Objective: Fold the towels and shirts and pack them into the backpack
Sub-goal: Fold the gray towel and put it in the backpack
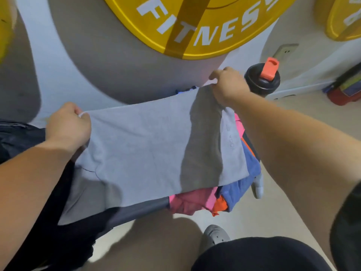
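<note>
A light grey towel (148, 151) hangs stretched between both hands in the middle of the head view. My left hand (68, 126) grips its left top corner and my right hand (228, 85) grips its right top corner, held higher. Beneath the towel's right side lies a pile of clothes: a pink garment (191, 202), a blue towel (240, 186) and an orange piece (219, 207). A black backpack (17, 139) lies at the left, partly hidden behind my left arm.
A black bottle with an orange-red cap (263, 79) stands behind my right hand. The clothes rest on a dark grey bench (144, 208). A yellow disc marked FITNESS (195, 26) hangs on the wall. My grey shoe (214, 235) is on the pale floor.
</note>
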